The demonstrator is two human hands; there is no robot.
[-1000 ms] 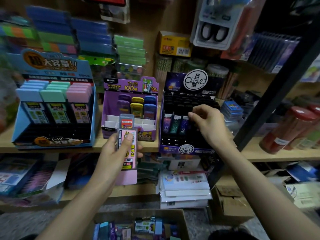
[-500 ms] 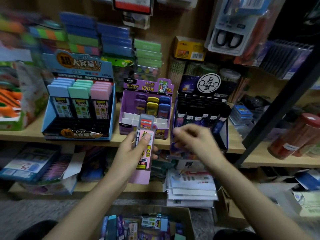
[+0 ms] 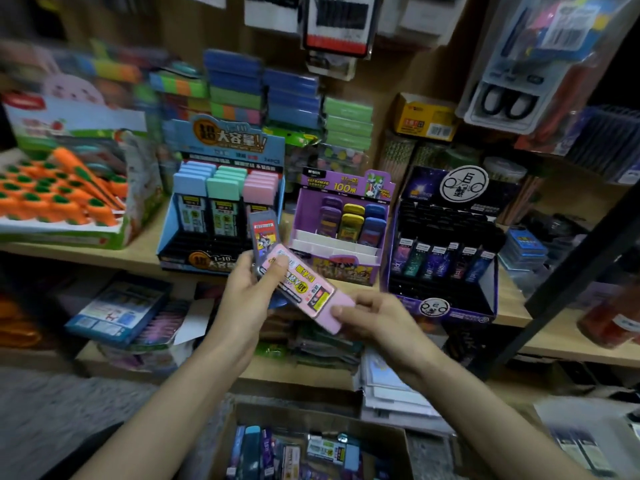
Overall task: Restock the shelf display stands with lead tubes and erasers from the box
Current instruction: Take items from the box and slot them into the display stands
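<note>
Pink plastic catches the eye: the pink lead tube (image 3: 304,289) lies slanted between both hands, in front of the shelf and just below the blue display stand (image 3: 221,209). The left hand (image 3: 242,299) curls round its upper end, thumb pressed on the label, and also grips a grey lead tube (image 3: 264,233) standing upright behind it. The right hand (image 3: 374,317) pinches the pink one's lower end. Below, the cardboard box (image 3: 311,419) holds more packs.
</note>
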